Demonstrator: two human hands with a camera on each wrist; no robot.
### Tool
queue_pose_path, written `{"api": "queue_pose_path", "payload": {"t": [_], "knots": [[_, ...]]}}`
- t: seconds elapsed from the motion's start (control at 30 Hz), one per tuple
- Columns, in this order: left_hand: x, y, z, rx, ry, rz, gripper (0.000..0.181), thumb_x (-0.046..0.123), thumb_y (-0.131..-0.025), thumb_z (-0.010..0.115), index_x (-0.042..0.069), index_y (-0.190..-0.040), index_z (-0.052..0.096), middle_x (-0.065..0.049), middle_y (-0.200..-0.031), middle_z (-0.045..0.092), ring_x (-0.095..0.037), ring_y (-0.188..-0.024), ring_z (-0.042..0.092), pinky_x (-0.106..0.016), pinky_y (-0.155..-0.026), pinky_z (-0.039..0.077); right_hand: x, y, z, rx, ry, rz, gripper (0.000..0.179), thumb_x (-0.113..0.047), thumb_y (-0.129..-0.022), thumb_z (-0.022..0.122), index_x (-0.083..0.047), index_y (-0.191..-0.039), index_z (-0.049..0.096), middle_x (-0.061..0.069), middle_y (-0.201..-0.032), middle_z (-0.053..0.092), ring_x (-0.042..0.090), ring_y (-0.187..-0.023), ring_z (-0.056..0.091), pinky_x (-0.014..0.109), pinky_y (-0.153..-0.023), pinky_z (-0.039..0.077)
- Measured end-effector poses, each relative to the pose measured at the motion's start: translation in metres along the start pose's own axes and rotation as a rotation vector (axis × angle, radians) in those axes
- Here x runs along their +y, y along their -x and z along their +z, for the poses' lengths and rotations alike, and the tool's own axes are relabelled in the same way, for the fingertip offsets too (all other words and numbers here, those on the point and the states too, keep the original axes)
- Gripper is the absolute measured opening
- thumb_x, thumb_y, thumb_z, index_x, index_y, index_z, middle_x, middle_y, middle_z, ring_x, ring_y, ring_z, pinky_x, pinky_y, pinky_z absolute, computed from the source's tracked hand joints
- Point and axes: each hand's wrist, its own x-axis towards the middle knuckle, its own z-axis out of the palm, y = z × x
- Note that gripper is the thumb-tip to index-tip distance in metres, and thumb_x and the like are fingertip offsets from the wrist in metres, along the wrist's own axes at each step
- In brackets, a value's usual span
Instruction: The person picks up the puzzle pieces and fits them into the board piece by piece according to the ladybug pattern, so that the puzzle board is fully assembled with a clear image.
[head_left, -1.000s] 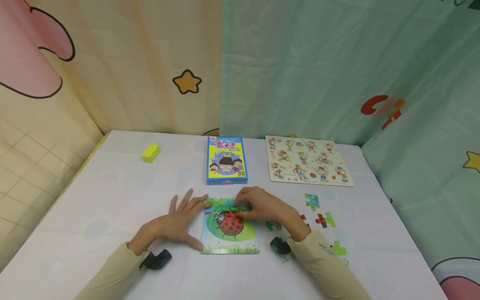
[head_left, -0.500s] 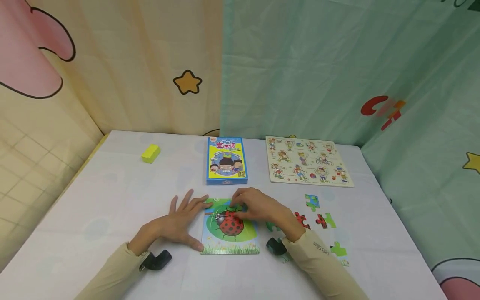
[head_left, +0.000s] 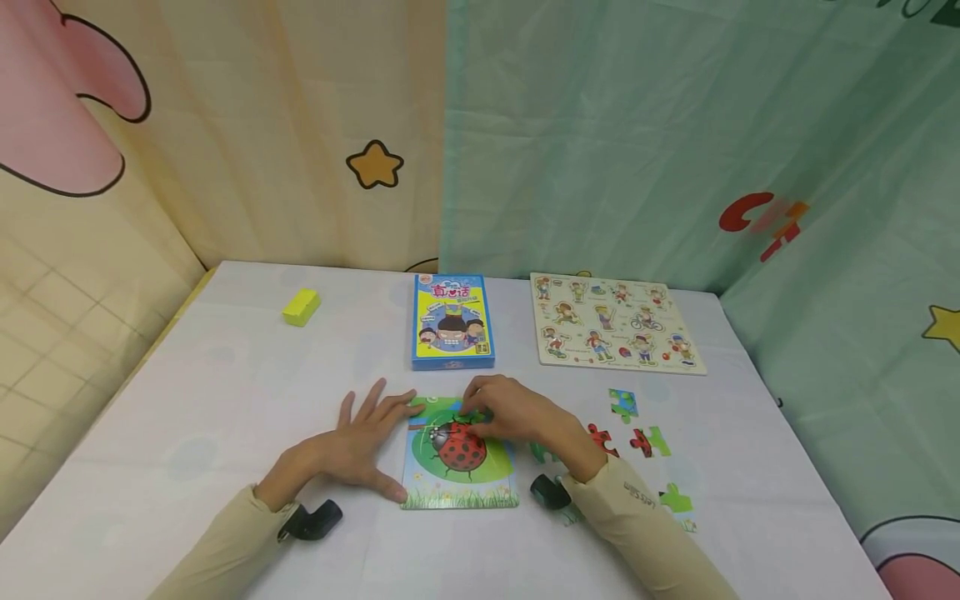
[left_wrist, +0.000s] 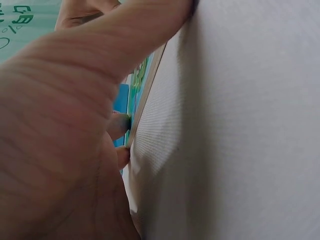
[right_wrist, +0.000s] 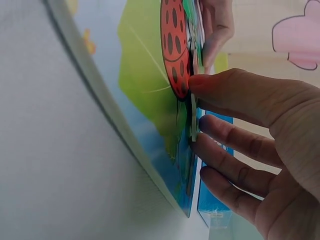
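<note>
A ladybug jigsaw board (head_left: 459, 492) lies flat on the white table, a red spotted ladybug on a green leaf at its middle. My left hand (head_left: 354, 450) spreads along the board's left side, thumb at the near corner and fingertips at the far one. Above the upper right of the picture, my right hand (head_left: 517, 410) pinches a thin jigsaw piece (right_wrist: 194, 120) between thumb and fingers. In the right wrist view, that piece stands close over the board beside the ladybug's red back. The fingers hide much of its face in the head view.
Several loose jigsaw pieces lie right of the board, among them a red one (head_left: 602, 439) and a green one (head_left: 677, 498); the right forearm covers some. Behind stand a blue card box (head_left: 453, 325), a wooden peg puzzle (head_left: 615, 323) and a yellow block (head_left: 302, 307).
My right hand has shifted slightly left over the board, uncovering more of the red loose piece. The left hand stays where it was.
</note>
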Motion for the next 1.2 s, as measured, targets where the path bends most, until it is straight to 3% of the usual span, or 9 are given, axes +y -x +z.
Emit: {"api": "queue_pose_path", "payload": {"t": [0.47, 0.73, 0.93, 1.2], "knots": [[-0.002, -0.001, 0.002, 0.003, 0.064, -0.005, 0.115, 0.059, -0.067, 0.086, 0.019, -0.157, 0.026, -0.007, -0.168, 0.013, -0.046, -0.152, -0.013, -0.079, -0.108, -0.013, -0.003, -0.005, 0.0, -0.005, 0.032, 0.033, 0.027, -0.023, -0.091, 0.076, -0.013, -0.116, 0.077, 0.0, -0.114, 0.066, 0.013, -0.102, 0.06, 0.03, -0.092, 0.054], [-0.003, 0.0, 0.001, 0.009, 0.076, 0.014, 0.114, 0.057, -0.068, 0.086, 0.023, -0.158, 0.025, -0.007, -0.168, 0.013, -0.047, -0.151, -0.014, -0.08, -0.106, -0.014, -0.009, -0.002, -0.001, -0.013, 0.251, -0.009, 0.026, -0.031, -0.094, 0.072, -0.021, -0.117, 0.077, -0.002, -0.118, 0.066, 0.017, -0.106, 0.057, 0.037, -0.092, 0.051], [-0.007, 0.0, 0.002, -0.004, 0.034, 0.044, 0.102, 0.059, -0.071, 0.083, 0.033, -0.156, 0.032, -0.01, -0.168, 0.01, -0.051, -0.15, -0.014, -0.083, -0.104, -0.012, -0.003, 0.003, -0.002, -0.026, 0.138, 0.001, 0.027, -0.027, -0.098, 0.067, -0.02, -0.123, 0.074, 0.0, -0.125, 0.065, 0.019, -0.109, 0.057, 0.038, -0.095, 0.05], [-0.006, 0.0, 0.003, -0.001, 0.031, 0.047, 0.101, 0.06, -0.071, 0.083, 0.034, -0.155, 0.034, -0.011, -0.168, 0.01, -0.052, -0.15, -0.014, -0.083, -0.104, -0.011, 0.009, 0.01, 0.0, -0.028, -0.016, -0.008, 0.034, -0.023, -0.101, 0.062, -0.014, -0.133, 0.066, 0.001, -0.132, 0.066, 0.019, -0.118, 0.058, 0.04, -0.103, 0.048]]}}
